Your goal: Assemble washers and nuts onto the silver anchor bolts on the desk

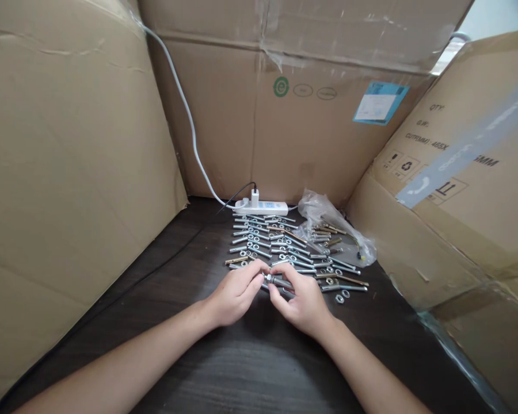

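Observation:
In front of the rows of hardware, both hands meet around a silver anchor bolt (282, 282). My right hand (305, 298) is closed around its shaft. A nut (269, 278) shows on the bolt between the two hands, with ring-like washers beside it. My left hand (238, 294) is closed, its thumb and fingertips pinching at the nut end; the very tip of the bolt is hidden by those fingers. Just beyond the hands lie several bolts (300, 270) and sleeves, most silver and some brass-coloured. A loose nut (339, 299) and a washer (346, 294) rest right of my right hand.
A white power strip (276, 207) with a plugged-in charger stands behind the hardware. A clear plastic bag (323, 210) with more bolts lies at the back right. A black cable (172, 256) crosses the dark table on the left. Cardboard walls (216, 115) enclose three sides.

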Demonstrator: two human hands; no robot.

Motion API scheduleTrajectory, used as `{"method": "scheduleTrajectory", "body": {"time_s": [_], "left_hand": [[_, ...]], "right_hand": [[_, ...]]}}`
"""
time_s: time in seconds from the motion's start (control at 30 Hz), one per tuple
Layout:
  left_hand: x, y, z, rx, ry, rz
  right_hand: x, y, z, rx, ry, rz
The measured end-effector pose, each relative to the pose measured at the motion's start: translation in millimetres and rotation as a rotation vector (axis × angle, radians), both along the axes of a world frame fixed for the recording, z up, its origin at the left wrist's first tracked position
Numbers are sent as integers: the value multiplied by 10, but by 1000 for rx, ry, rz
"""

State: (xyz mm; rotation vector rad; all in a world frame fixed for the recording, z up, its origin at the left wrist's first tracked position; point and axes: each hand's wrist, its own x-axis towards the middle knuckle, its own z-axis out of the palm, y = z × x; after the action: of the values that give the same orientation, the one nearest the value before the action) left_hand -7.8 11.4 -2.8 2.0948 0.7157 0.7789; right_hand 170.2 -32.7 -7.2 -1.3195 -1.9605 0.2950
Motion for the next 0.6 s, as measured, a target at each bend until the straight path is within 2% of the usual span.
{"method": "scheduleTrajectory", "body": {"time_s": [0.2,0.6], "left_hand": [[-6,0,-2,-1,21,10],[-2,-22,-18,-32,4,-83]], "right_hand": [[13,1,-6,25,6,13],[0,-5,33,93,109,122]]}}
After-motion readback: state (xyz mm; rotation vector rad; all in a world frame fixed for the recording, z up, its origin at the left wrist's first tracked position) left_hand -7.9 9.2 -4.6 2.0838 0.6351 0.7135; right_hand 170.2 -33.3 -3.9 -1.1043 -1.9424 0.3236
